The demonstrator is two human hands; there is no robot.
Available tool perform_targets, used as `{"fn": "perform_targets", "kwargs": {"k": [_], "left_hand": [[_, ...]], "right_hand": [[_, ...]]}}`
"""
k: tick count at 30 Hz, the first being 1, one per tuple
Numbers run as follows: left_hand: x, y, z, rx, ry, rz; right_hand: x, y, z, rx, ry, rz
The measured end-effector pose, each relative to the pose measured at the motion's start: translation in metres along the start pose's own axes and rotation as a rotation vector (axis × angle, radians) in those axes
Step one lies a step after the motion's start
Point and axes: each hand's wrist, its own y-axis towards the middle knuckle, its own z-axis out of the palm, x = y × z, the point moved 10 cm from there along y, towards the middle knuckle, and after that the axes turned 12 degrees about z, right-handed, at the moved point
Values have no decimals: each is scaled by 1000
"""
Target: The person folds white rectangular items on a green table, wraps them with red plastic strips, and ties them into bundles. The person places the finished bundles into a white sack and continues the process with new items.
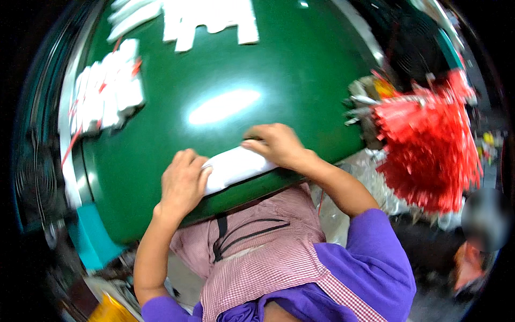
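Observation:
A white, softly rounded bundle (236, 168), like folded or rolled cloth, lies near the front edge of the green table (300, 107). My left hand (184, 178) grips its left end, thumb along the side and fingers curled over. On the far right end my right hand (276, 145) is bent round the bundle, thumb pointing left. The undersides of both grips are hidden, and the bundle's exact kind cannot be made out.
Red-tied white bundles (107, 88) lie at the table's left side, with more white pieces (212, 21) at the far edge. A mass of red plastic strips (429, 153) hangs at the right. A teal bin-like object (94, 236) stands by the near left corner.

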Motion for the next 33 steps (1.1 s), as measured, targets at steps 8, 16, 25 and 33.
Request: {"fn": "perform_targets", "kwargs": {"k": [8,16,25,33], "left_hand": [[-33,19,28,12,-291,152],[-43,15,47,253,-482,93],[23,-86,45,-285,-1212,-346],[13,-54,47,-385,-1634,-274]], "right_hand": [[-81,-54,-38,-391,979,265],[-235,-151,-96,-933,1774,290],[-188,-137,-66,-954,1746,295],[-161,-123,-102,-1054,1176,259]]}}
